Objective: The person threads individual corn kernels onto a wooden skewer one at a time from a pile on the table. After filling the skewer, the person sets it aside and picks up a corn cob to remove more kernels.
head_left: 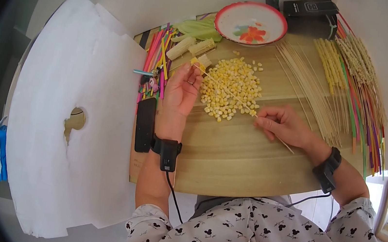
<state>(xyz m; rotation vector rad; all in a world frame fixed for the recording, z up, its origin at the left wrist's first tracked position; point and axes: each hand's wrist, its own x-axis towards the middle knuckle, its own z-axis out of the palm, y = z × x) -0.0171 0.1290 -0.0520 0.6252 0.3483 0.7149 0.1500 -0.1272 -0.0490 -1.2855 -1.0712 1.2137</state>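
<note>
A thin bamboo skewer (222,86) slants across the pile of corn kernels (236,80). Its upper end is pinched in the fingers of my left hand (182,90), where yellow kernels show at the fingertips. My right hand (285,125) is closed on the lower part, and the skewer's tail sticks out below it. Beside the right fingertips is a single kernel (253,113), apparently on the skewer. Close behind my left hand lie stripped corn cobs (181,48). How many kernels the skewer bears cannot be made out.
A red-rimmed enamel bowl (253,7) stands at the back. Bare skewers (306,87) and kernel-covered skewers (331,63) lie at right, over coloured sticks (374,130). At left are colourful strips (157,50), green husks (199,27), a black phone (144,124) and a white foam sheet (52,117).
</note>
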